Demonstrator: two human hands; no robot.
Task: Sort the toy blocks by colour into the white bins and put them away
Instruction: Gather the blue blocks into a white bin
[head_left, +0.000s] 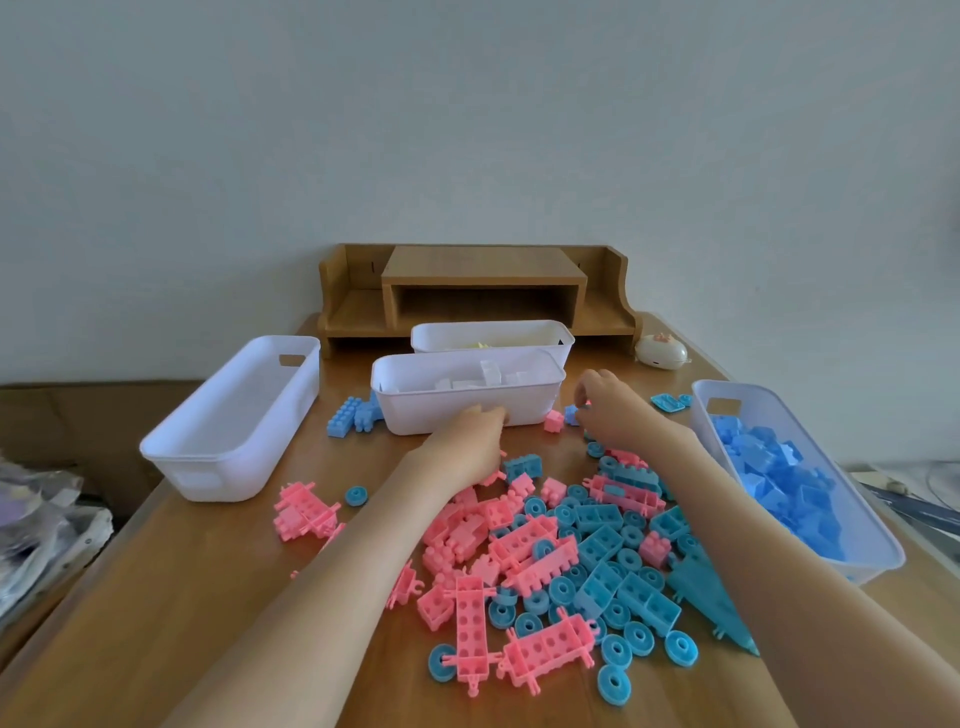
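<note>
Pink blocks (511, 545) and teal blocks and wheels (613, 551) lie mixed in a pile on the wooden table. My left hand (465, 441) reaches over the pile's far edge to the front wall of the middle white bin (431, 418), which holds white blocks; its fingertips are hidden. My right hand (615, 410) pinches a small light-blue block (571, 414) beside a pink block (553, 421). On the right, a white bin (701, 410) is full of light-blue blocks. An empty white bin (208, 478) stands on the left. The back bin (493, 326) shows yellow pieces.
Two light-blue blocks (345, 415) lie left of the middle bin, and a flat blue piece (667, 401) lies near the right bin. A wooden desk shelf (483, 283) and a white egg-shaped object (662, 353) stand at the back. Plastic-wrapped clutter (41, 519) sits off the table's left edge.
</note>
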